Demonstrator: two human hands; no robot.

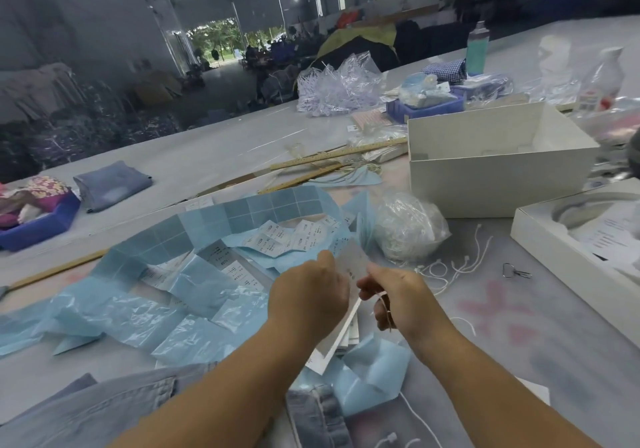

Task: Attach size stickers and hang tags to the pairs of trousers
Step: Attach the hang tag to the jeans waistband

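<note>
Trousers (104,409): faded blue denim. Sticker backing sheets (166,295): pale blue, some ruled in a darker blue grid. Size stickers (277,239): white, black print. Hang tag (353,257): white, faint grey print. Cords (446,271): white. Large box (485,184): white. Rulers (332,157): yellow wood, dark markings. Tray (41,226): deep blue, holding purple-and-yellow floral cloth (45,186). Folded garment (110,184): grey-blue. Bottle (477,51): teal. Table (554,343): grey-white, red smudges.

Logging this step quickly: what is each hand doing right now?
Left hand: pinches the white tag at its edge.
Right hand: fingers curled round a white string loop, beside the tag.
</note>
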